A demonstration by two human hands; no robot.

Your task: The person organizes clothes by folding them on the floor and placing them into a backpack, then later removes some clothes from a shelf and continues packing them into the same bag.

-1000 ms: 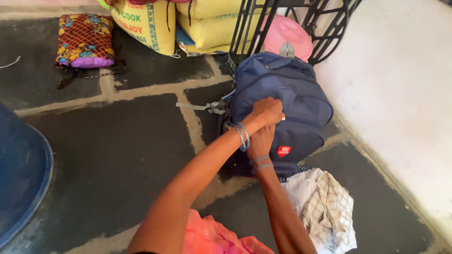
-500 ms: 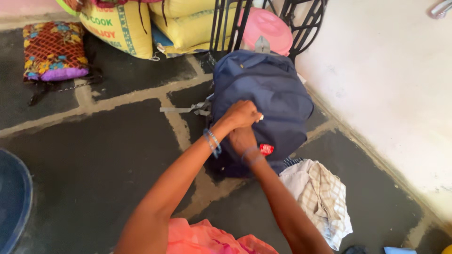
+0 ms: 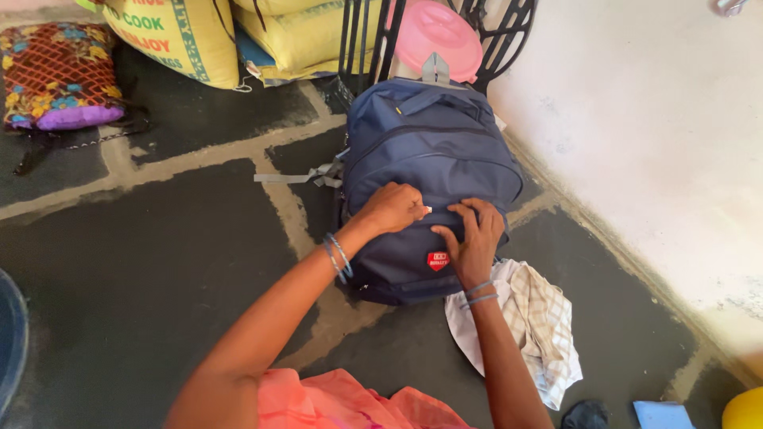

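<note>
Dark navy fabric backpack (image 3: 429, 159) lies on the dark stone-slab floor (image 3: 159, 270), close to the pale wall (image 3: 652, 143) on its right side. Both my hands are on its front panel.

My left hand (image 3: 391, 208) sits on the lower front of the backpack, fingers pinched together on something small and pale. It looks like a zip pull, but it's too small to say for sure. My right hand (image 3: 475, 238) is just right of it, fingers spread and pressing flat on the fabric near the red patch (image 3: 438, 260). That grip is apart, clamping nothing.

Risks, as I judge them:
- The fabric under my right hand is soft, so it could bunch and let the pinch slip off the small pale piece.
- The white checked cloth (image 3: 532, 326) lies at the backpack's near right corner, touching it, right under my right wrist. It could get dragged along or caught if the backpack shifts.
- The grey webbing strap (image 3: 298, 177) trails off the backpack's left side onto the floor and could snag if I pull that way.
- The pink round plastic lid (image 3: 437, 36) and black metal frame (image 3: 373, 40) sit right behind the backpack's top end, so a push away from me would bump them.

Orientation: the backpack's long axis runs away from me. The top end with the grey loop handle (image 3: 435, 67) points toward the frame and the yellow woven sacks (image 3: 238, 36). The bottom end is nearest me, and the front panel faces up.
</note>
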